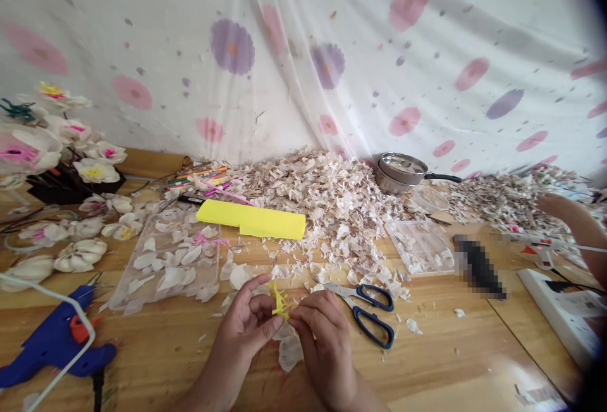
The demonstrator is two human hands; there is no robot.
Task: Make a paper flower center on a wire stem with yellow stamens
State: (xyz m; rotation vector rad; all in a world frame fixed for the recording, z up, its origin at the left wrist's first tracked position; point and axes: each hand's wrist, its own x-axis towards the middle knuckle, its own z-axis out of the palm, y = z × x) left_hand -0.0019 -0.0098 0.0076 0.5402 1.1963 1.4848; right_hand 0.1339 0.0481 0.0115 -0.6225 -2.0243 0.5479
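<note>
A small yellow fringed paper piece [280, 304] sits low in the middle of the view, just above the wooden table [450, 349], pinched between both hands. The left hand [246, 327] clamps it from the left with thumb and fingertips together, and the right hand [320, 330] presses its fingertips on it from the right. A pale petal [290, 352] lies on the table just below the hands. Scissors [367, 314] with blue-black handles lie just beside the right hand, blades shut. A clear plastic sheet [165, 263] strewn with white petals lies up and to the left, and a folded yellow paper [251, 219] rests beyond it against a big heap of pale scraps [327, 200]. A blue glue gun [52, 339] lies at the far left, below finished paper flowers [71, 146]. A metal pan [403, 172] stands behind the heap. Another person's arm [576, 225] reaches in at the right edge.
</note>
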